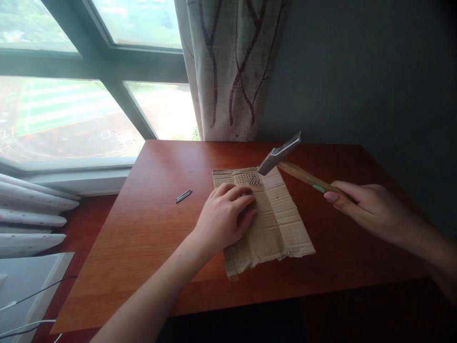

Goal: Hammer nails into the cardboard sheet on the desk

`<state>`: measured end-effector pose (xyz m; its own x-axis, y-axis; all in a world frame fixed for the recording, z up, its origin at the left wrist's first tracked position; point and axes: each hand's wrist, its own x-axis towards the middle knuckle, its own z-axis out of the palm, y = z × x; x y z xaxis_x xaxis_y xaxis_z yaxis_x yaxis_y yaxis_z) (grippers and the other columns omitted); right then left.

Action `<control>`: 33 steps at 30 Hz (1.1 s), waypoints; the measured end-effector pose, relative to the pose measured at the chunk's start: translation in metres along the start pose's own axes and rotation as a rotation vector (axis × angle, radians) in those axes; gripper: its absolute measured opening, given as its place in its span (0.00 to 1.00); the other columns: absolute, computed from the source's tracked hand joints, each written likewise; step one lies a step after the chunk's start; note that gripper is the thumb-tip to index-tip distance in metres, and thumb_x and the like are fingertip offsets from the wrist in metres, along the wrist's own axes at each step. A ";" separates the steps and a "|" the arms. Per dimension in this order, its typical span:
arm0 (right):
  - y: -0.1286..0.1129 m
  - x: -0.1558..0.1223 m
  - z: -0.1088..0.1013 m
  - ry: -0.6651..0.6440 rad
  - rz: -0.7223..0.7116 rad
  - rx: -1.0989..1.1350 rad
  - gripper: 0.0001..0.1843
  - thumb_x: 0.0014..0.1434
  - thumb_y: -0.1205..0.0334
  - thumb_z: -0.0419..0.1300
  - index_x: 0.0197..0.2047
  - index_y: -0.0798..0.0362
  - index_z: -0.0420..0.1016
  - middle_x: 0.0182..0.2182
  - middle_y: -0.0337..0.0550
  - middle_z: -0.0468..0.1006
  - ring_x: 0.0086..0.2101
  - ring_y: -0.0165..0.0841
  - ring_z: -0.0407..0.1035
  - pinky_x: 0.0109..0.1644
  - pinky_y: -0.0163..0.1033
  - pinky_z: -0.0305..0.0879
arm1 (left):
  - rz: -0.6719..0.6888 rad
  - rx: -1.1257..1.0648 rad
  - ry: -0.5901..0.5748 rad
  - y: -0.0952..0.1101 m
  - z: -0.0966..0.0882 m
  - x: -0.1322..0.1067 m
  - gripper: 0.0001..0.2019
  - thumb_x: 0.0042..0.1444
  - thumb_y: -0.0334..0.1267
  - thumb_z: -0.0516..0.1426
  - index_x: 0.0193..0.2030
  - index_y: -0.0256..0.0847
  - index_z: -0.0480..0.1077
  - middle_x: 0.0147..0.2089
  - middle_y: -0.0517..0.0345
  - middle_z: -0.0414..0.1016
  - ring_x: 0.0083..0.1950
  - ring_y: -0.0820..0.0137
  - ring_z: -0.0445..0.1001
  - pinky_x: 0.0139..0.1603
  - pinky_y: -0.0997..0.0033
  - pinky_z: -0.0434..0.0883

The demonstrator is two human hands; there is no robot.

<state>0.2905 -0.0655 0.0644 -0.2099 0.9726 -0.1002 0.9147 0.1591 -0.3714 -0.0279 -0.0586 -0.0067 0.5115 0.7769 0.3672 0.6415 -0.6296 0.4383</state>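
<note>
A torn piece of brown cardboard (274,224) lies on the reddish wooden table (150,228). My left hand (224,216) rests on its left part, fingers curled and pinched just below a small patch of dots and slanted nails (250,180) near the cardboard's far edge. My right hand (360,205) grips the wooden handle of a hammer (285,159). The hammer's metal head hangs just above and to the right of the nails.
Two loose nails (183,196) lie on the table left of the cardboard. A patterned curtain (232,66) hangs behind the table beside a large window (71,95). White items and cables (28,267) sit at the lower left, off the table.
</note>
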 end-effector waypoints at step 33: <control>-0.011 0.005 0.018 0.018 -0.093 -0.013 0.24 0.70 0.41 0.49 0.28 0.48 0.61 0.18 0.33 0.61 0.19 0.29 0.60 0.27 0.38 0.52 | -0.006 -0.058 0.077 -0.005 0.010 -0.005 0.12 0.65 0.40 0.57 0.50 0.43 0.79 0.57 0.54 0.79 0.54 0.56 0.72 0.55 0.49 0.72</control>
<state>0.2733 -0.0657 0.0514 -0.2885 0.9562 -0.0493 0.8959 0.2514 -0.3664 -0.0284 -0.0589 -0.0189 0.4606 0.7791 0.4253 0.6091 -0.6260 0.4869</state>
